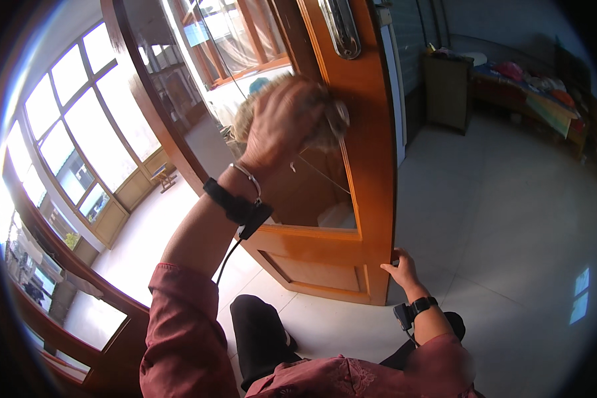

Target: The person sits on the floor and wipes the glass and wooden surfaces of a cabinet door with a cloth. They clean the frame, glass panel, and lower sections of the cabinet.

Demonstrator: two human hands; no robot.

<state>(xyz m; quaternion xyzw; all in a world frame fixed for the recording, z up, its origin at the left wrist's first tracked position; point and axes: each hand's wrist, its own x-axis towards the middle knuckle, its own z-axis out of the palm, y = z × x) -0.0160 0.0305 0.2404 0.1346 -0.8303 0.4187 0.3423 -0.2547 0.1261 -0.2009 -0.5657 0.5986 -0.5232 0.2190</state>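
Note:
A wooden door with a glass pane stands open before me. My left hand presses a crumpled greyish-brown cloth against the upper part of the pane, near its right-hand frame; hand and cloth are slightly blurred. Lower down, my right hand grips the free edge of the door, thumb on the near face, the other fingers partly hidden behind it. A metal lock plate is fixed on the door above the cloth. Both wrists carry black straps with small devices.
Another wooden frame with glass curves along the left side. Beyond it are tall windows and a small folding stool. To the right, a cabinet stands beside a bed with things piled on it. Pale tiles cover the floor.

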